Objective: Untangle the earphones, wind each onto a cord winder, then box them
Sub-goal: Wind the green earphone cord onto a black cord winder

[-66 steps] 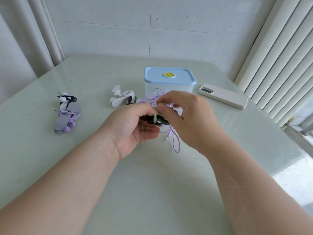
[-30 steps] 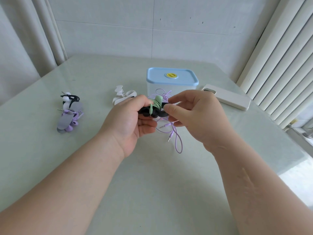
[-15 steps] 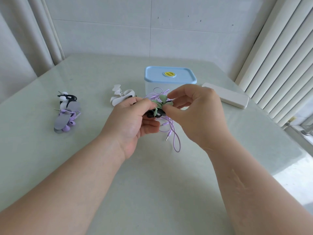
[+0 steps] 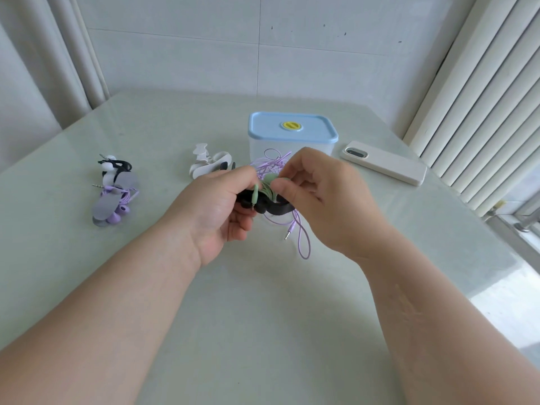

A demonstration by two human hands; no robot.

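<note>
My left hand [image 4: 216, 206] grips the left end of a black cord winder [image 4: 274, 206] held above the table. Green earphones [image 4: 264, 188] are wrapped around the winder, with their plug hanging over its front. My right hand [image 4: 324, 197] pinches the green cord at the winder's right side. Purple earphones [image 4: 302, 241] lie loose on the table behind and below my hands, their plug pointing toward me. The clear box with a blue lid [image 4: 292, 128] stands shut just behind.
At the left lie two wound sets: a grey winder with purple earphones [image 4: 112, 204] and a black-and-white one [image 4: 112, 168] behind it. A white winder [image 4: 209, 165] sits left of the box. A phone [image 4: 384, 166] lies at the right near the blinds.
My right hand has shifted around the winder, bringing the green cord over it; the green plug now hangs over the winder's front. The view shifted slightly.
</note>
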